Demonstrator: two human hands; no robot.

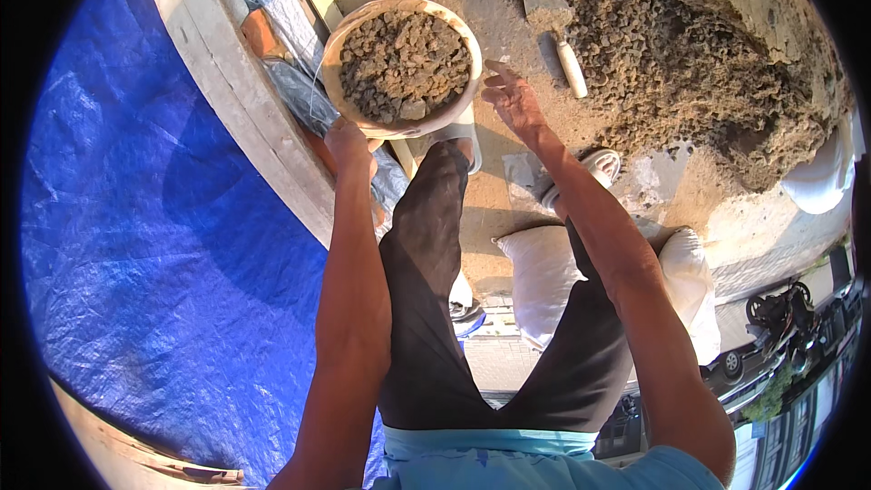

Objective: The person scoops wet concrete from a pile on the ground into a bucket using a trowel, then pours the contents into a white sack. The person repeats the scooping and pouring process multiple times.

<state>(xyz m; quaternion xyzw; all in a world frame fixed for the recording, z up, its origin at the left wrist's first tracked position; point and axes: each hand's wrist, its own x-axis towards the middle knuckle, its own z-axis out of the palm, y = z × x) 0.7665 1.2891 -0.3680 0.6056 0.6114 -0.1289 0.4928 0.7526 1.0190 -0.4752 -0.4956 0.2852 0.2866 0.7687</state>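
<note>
A round bucket (403,68) filled with lumpy brown soil or wet mortar mix stands in front of me, tilted slightly if at all. My left hand (352,146) grips its near left rim, the fingertips partly hidden. Just off the bucket's right side is my right hand (510,94), fingers spread and holding nothing. A pointing trowel (546,7) with a pale handle lies on the ground to the right of that hand, beside a large heap of the same crumbly material (680,75).
Blue tarpaulin (170,218) covers the left side, edged by a concrete kerb (218,82). Silvery plastic sheeting (279,7) and an orange brick (258,33) lie beyond the kerb. White sacks (544,279) stand behind my legs. A motorcycle (786,320) is at far right.
</note>
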